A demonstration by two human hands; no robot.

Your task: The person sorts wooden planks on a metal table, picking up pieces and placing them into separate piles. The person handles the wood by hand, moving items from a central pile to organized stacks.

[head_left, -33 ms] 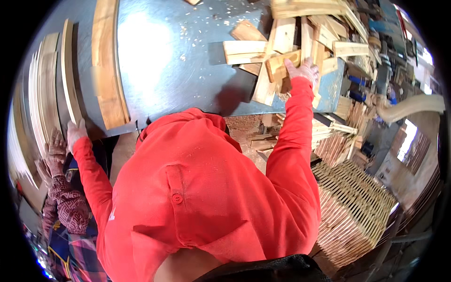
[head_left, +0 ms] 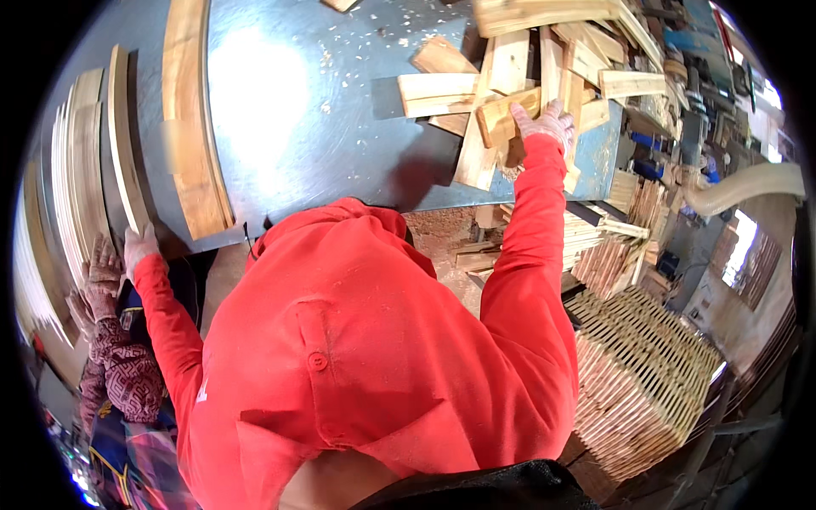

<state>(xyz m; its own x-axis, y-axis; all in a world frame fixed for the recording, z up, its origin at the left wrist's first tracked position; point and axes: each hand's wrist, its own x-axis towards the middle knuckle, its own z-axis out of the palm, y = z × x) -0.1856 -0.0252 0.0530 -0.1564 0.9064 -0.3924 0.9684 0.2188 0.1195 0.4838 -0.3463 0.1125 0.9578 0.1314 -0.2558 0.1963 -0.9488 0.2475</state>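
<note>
My left hand closes on the near end of a long, narrow wooden strip lying along the left of the blue-grey metal table. Over at the right, my right hand rests on a jumble of short boards with its fingers apart. The thumb lies by the end of a yellowish short board, and the other fingers touch a paler board beside it. What lies under the palm is hidden.
A co-worker's gloved hands are at a bundle of thin strips left of mine. A wider long board lies right of my strip. Stacked slats stand low on the right, below a pale hose. Wood chips dot the table.
The whole view has shifted slightly. My right hand's thumb and fingers look a little more spread over the boards; the left hand stays at the strip's end.
</note>
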